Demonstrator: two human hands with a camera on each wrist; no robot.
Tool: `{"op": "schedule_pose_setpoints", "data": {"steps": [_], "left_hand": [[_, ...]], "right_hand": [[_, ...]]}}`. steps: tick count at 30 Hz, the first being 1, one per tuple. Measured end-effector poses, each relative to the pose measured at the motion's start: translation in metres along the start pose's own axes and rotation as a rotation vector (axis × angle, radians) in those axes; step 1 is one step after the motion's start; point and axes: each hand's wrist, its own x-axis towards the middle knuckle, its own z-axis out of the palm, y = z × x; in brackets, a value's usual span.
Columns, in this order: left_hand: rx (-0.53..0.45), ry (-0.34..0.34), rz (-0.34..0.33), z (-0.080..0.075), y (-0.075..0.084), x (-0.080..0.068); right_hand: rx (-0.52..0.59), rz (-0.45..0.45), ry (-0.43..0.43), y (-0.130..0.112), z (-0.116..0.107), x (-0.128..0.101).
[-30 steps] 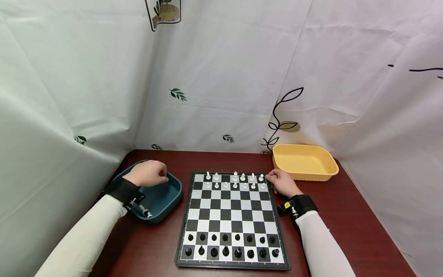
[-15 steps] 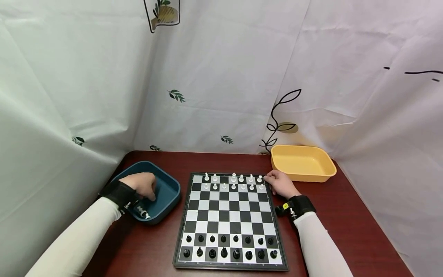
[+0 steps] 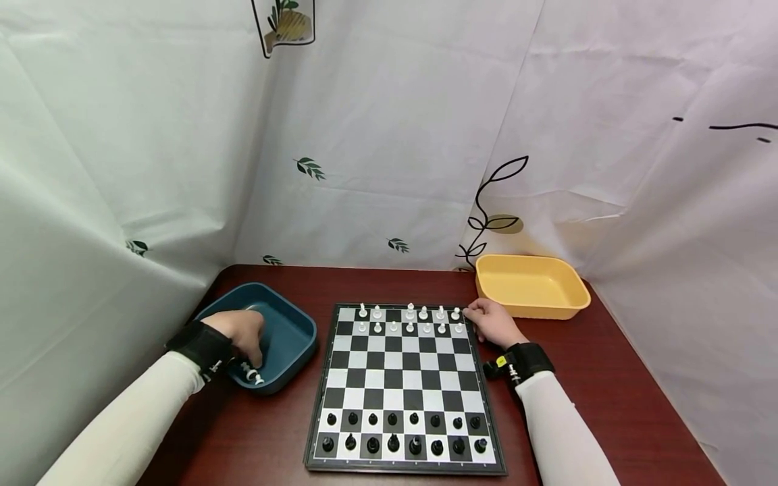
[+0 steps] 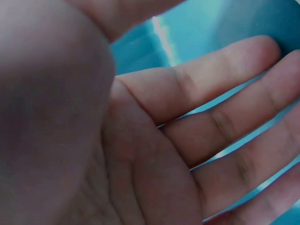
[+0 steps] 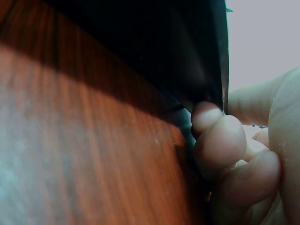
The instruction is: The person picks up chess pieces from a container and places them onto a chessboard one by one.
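Note:
My left hand [image 3: 240,332] is down inside the blue bin [image 3: 296,334], fingers pointing to its floor. In the left wrist view the fingers [image 4: 201,84] are spread and nearly straight, with the blue plastic showing between them. Beside that hand several white chess pieces [image 3: 254,375] lie together, partly hidden by the wrist strap. My right hand [image 3: 495,322] grips the far right corner of the chessboard [image 3: 395,364]. Its curled fingers [image 5: 220,140] press against the board's dark side in the right wrist view. White chessmen [image 3: 410,327] stand on the two far rows.
Black chessmen [image 3: 393,443] fill the two near rows of the board. A yellow bin [image 3: 529,312] stands at the back right, just beyond my right hand. White curtains [image 3: 377,169] close off the back and sides of the red-brown table [image 3: 608,398].
My left hand has lowered into the blue bin and moved nearer, toward the white pieces. The right hand stays at the board's corner.

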Motion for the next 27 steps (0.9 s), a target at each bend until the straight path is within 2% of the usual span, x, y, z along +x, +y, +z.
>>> {"op": "schedule_pose_setpoints", "data": {"steps": [5,11,20,24,27], "left_hand": [[0.0,-0.03,-0.008,0.0007,0.0015,0.0005],[-0.003,-0.033,-0.002,0.0034,0.0044,-0.0019],[0.02,-0.053,0.051,0.0049,0.0072,-0.0025],[0.016,-0.032,0.083,0.0049,0.0052,-0.0004],[0.053,0.03,0.114,0.0047,0.0033,0.0014]], "right_hand": [[-0.004,0.001,0.002,-0.0005,-0.0011,-0.0012],[-0.013,-0.008,0.003,-0.0008,-0.0018,-0.0018],[-0.018,-0.001,0.0,-0.0017,-0.0018,-0.0012],[-0.025,-0.003,-0.004,-0.0013,-0.0011,-0.0009],[-0.029,-0.001,-0.002,-0.0017,-0.001,-0.0006]]}}
